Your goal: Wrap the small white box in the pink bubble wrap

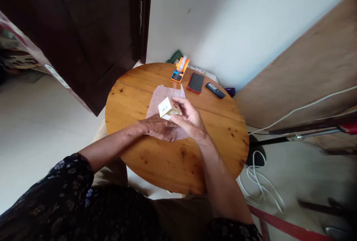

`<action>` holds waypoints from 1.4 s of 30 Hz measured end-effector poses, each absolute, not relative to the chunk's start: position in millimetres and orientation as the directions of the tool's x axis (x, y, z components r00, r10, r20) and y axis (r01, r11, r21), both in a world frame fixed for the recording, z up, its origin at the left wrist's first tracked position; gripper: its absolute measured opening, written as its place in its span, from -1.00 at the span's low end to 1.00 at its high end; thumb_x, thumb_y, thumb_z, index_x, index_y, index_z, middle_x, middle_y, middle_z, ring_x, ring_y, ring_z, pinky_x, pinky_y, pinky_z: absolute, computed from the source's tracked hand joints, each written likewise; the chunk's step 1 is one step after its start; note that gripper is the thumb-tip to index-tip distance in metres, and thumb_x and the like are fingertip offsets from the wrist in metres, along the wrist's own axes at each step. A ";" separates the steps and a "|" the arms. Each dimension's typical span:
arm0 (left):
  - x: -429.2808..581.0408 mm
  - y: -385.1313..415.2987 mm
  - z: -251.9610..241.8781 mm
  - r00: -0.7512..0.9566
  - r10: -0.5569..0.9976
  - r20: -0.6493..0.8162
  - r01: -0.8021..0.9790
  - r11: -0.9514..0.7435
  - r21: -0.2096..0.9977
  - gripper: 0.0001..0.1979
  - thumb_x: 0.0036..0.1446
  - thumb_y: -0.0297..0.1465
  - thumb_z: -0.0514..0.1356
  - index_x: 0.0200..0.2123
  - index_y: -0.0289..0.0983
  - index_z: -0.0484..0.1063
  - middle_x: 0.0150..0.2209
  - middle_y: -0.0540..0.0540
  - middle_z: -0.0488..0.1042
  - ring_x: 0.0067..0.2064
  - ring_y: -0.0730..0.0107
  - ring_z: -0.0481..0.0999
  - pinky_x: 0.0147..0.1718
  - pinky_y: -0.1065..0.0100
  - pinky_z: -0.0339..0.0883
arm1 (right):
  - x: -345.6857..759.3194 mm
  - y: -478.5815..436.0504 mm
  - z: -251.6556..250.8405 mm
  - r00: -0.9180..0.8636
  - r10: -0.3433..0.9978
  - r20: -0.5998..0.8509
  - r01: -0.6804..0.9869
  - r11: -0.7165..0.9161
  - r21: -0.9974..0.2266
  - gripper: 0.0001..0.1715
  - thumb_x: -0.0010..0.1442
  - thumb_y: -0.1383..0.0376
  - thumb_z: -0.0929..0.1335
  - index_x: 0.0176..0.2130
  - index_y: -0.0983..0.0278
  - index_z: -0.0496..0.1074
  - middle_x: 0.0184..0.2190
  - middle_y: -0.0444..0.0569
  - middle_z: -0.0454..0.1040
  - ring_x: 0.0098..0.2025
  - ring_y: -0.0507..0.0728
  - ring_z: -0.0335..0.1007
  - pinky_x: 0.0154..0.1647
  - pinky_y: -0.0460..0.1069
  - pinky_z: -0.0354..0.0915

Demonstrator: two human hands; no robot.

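A small white and gold cardboard box [166,108] is tilted above the table, with printing on its faces. My right hand [191,119] grips it from the right, thumb on the near side and fingers on the far side. Beneath the box lies a sheet of pinkish bubble wrap [157,97], spread over the middle of the tabletop. My left hand [161,128] rests palm down on the near part of this sheet, just under the box, its fingers stretched to the right and partly hidden.
The round wooden table [167,166] also carries an orange tape dispenser [180,70], a red-edged smartphone [195,83] and a dark handheld device [215,90] at the back. A dark door [92,29] stands left. A white cable [255,181] lies coiled on the floor at right.
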State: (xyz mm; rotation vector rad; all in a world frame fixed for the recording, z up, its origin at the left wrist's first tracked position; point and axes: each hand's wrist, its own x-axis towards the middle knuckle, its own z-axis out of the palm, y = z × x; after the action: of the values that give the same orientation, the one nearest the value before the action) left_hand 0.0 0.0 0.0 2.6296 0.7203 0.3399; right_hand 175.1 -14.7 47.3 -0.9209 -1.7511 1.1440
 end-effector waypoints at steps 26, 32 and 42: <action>-23.8 11.4 19.0 0.574 0.819 0.014 0.740 -0.526 0.418 -0.17 0.10 -0.34 0.20 0.42 -0.42 0.07 0.45 -0.36 0.12 0.45 -0.04 0.11 0.44 -0.01 -0.10 | 208.6 19.7 16.9 -0.315 0.947 0.052 0.576 0.235 -0.783 -0.46 -0.08 0.30 0.44 -0.05 0.15 0.36 -0.25 -0.13 0.54 -0.23 0.16 0.51 -0.14 0.10 0.44; -23.5 11.5 21.6 0.586 0.811 0.010 0.731 -0.533 0.427 -0.14 0.09 -0.33 0.18 0.44 -0.41 0.06 0.46 -0.35 0.11 0.46 -0.07 0.09 0.43 -0.05 -0.11 | 210.1 14.0 23.3 -0.349 0.936 0.042 0.683 0.285 -0.672 -0.19 -0.05 0.31 0.47 0.19 0.21 0.30 0.05 0.05 0.51 0.00 0.24 0.49 0.02 0.12 0.39; -25.1 7.8 24.2 0.584 0.811 0.033 0.735 -0.545 0.403 -0.24 0.09 -0.37 0.20 0.38 -0.38 0.19 0.39 -0.36 0.24 0.39 -0.11 0.22 0.39 -0.10 -0.06 | 203.1 5.5 37.6 -0.324 0.946 0.018 0.811 0.287 -0.510 -0.56 0.05 0.29 0.43 -0.03 0.21 0.40 -0.21 -0.03 0.57 -0.24 0.17 0.47 -0.24 0.01 0.29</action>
State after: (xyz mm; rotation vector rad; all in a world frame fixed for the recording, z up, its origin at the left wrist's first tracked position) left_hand -25.1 7.8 24.2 2.4704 1.2548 0.3068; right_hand 203.1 5.5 37.6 -1.5957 -2.2443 0.6004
